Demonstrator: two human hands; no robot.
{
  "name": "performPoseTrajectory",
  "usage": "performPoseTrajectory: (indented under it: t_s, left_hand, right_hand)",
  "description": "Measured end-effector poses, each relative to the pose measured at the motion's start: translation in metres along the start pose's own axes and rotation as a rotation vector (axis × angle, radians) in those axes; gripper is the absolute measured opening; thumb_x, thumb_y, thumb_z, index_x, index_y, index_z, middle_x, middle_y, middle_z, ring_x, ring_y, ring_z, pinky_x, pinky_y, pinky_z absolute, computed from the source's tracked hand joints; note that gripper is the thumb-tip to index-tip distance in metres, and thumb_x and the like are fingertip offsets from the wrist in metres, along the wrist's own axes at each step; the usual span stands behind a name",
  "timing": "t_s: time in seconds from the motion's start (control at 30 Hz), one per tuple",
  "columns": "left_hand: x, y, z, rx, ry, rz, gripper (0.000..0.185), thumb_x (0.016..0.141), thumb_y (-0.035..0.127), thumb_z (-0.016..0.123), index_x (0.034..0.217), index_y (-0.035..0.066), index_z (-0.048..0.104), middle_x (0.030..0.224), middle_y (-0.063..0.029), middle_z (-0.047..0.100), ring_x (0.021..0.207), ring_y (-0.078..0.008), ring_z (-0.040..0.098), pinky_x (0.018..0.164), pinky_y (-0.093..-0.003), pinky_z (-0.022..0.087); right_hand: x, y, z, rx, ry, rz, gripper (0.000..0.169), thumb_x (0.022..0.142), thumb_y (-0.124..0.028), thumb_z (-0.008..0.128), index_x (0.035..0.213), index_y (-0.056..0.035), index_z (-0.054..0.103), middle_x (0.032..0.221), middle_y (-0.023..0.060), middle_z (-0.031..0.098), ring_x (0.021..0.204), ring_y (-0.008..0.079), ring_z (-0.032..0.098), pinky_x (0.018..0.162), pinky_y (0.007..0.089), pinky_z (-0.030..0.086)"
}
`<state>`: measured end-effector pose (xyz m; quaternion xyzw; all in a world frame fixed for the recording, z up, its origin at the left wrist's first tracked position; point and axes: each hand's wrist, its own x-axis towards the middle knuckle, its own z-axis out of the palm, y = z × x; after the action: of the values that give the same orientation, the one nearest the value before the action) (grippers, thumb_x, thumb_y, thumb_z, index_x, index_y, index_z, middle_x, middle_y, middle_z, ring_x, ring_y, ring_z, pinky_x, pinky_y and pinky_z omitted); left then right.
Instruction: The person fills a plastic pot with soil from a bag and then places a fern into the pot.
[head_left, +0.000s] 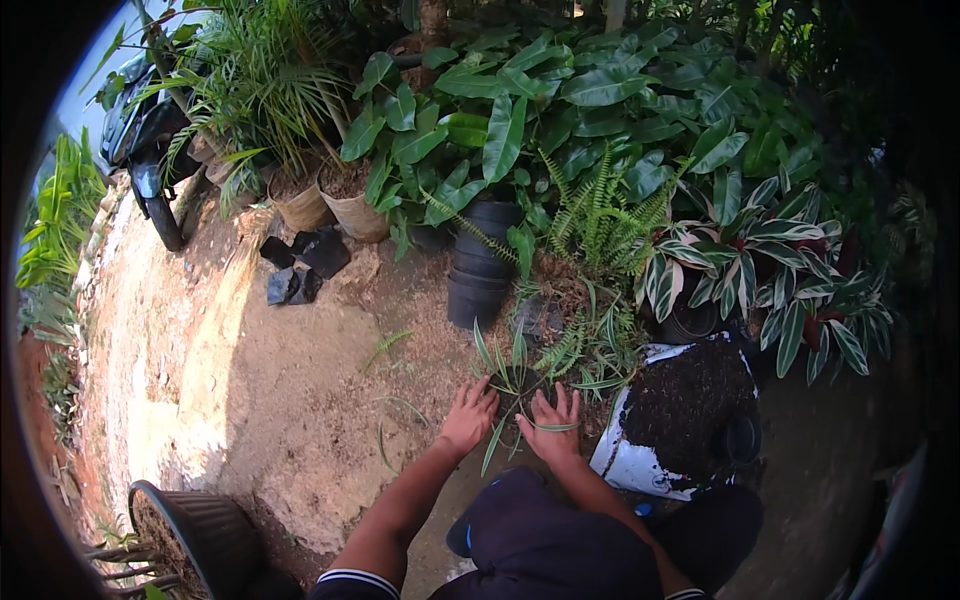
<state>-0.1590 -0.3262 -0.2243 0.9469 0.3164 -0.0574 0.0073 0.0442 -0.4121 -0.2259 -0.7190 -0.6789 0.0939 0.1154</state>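
Observation:
A small spider plant (510, 373) with white-striped leaves stands in a dark pot (531, 381) on the ground before me. My left hand (471, 417) is against the pot's left side, fingers pointing forward. On the opposite side, my right hand (553, 424) clasps the pot with its fingers spread, and a striped leaf crosses it. The hands and leaves hide much of the pot. Just right of my right hand lies an open white sack (630, 461) with dark soil (682, 405) on it. A small black pot (742, 437) rests on that soil.
Stacked black pots (478, 292) stand ahead, beside a fern (600, 217) and loose spider plants (600, 337). Black plastic pieces (304, 262) lie farther left. A large ribbed planter (214, 536) is at lower left, and a motorcycle (150, 142) is parked at upper left.

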Motion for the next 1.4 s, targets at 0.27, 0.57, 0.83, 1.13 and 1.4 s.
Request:
performPoseTrajectory:
  t_s: [0.27,0.57,0.83,1.13,1.4]
  left_hand:
    - [0.005,-0.026,0.004,-0.038,0.082,0.13,0.053,0.1,0.027,0.048,0.149,0.008,0.05,0.155,-0.0087,0.047,0.154,-0.0304,0.029,0.126,-0.0522,0.02]
    - [0.016,-0.039,0.003,0.052,-0.066,0.253,0.053,0.1,0.027,0.046,0.149,0.007,0.051,0.16,-0.0081,0.043,0.156,-0.0304,0.024,0.127,-0.0513,0.019]
    - [0.033,-0.045,-0.004,0.088,0.001,0.353,0.054,0.099,0.027,0.049,0.149,0.007,0.052,0.159,-0.0082,0.044,0.156,-0.0305,0.025,0.127,-0.0527,0.018]
    - [0.063,-0.04,-0.023,0.032,-0.088,0.356,0.057,0.098,0.032,0.054,0.149,0.007,0.051,0.156,-0.0077,0.047,0.155,-0.0308,0.024,0.127,-0.0524,0.018]
    - [0.035,-0.038,0.009,0.125,-0.045,0.341,0.055,0.098,0.029,0.051,0.148,0.007,0.049,0.155,-0.009,0.046,0.157,-0.0312,0.021,0.126,-0.0558,0.02]
  right_hand:
    - [0.015,0.015,-0.004,0.046,0.04,-0.112,0.063,0.097,-0.054,0.058,0.129,-0.0014,0.069,0.15,0.0103,0.055,0.149,0.0401,0.031,0.124,0.0639,0.012]
    - [0.026,0.021,-0.01,0.06,-0.115,-0.135,0.065,0.099,-0.058,0.054,0.134,-0.0041,0.066,0.152,0.008,0.053,0.152,0.0374,0.028,0.125,0.0651,0.005]
    - [0.037,0.029,-0.014,0.074,-0.145,-0.232,0.07,0.1,-0.059,0.051,0.14,-0.0028,0.061,0.156,0.0079,0.05,0.153,0.0379,0.025,0.126,0.0636,0.001]
    - [0.043,0.03,-0.011,0.122,-0.174,-0.075,0.068,0.1,-0.058,0.052,0.146,-0.0081,0.057,0.156,0.0057,0.05,0.155,0.0372,0.022,0.126,0.0631,0.0]
    - [0.028,0.023,-0.006,0.179,-0.148,-0.169,0.073,0.097,-0.06,0.055,0.144,-0.0049,0.059,0.156,0.0085,0.05,0.155,0.0384,0.022,0.126,0.0634,0.001]
